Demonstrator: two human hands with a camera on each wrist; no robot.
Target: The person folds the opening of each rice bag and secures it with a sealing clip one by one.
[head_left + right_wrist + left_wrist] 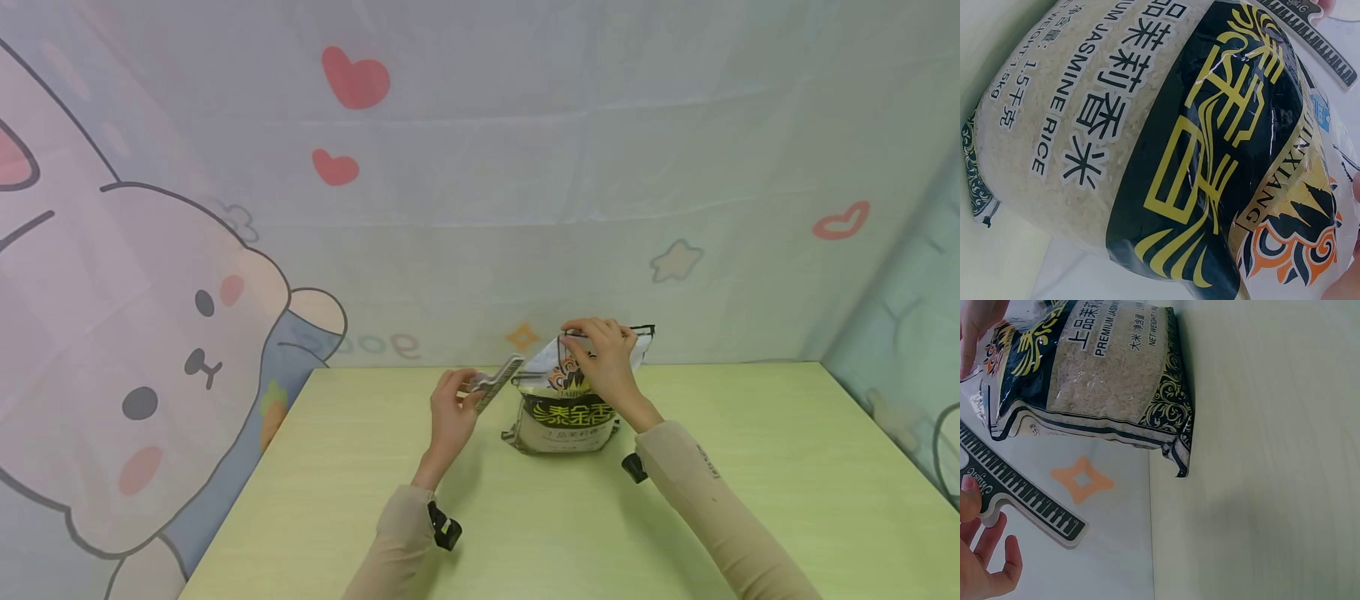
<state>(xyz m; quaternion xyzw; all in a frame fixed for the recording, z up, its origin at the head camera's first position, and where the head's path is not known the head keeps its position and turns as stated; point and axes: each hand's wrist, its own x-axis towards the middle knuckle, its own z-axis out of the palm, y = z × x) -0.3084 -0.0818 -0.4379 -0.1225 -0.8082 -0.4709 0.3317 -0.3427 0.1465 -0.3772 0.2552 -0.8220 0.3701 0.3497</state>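
A bag of jasmine rice [567, 437] stands upright on the table, its clear front showing the grains in both wrist views. My right hand [611, 367] pinches the bag's loose white top, which leans to the right. To the left of the bag, my left hand [453, 417] holds a long flat clip [501, 382] with a black-and-white piano-key pattern. Thumb and fingers grip the clip by its handle side [985, 487]. Its far end is close to the bag's upper left edge in the head view; whether they touch I cannot tell.
The light yellow-green table [360, 467] reaches back to a cloth backdrop [480, 275] printed with a rabbit, hearts and a star. Black wrist cameras [446, 527] hang under both sleeves. A dark curved cable-like line [937, 450] shows at the right edge.
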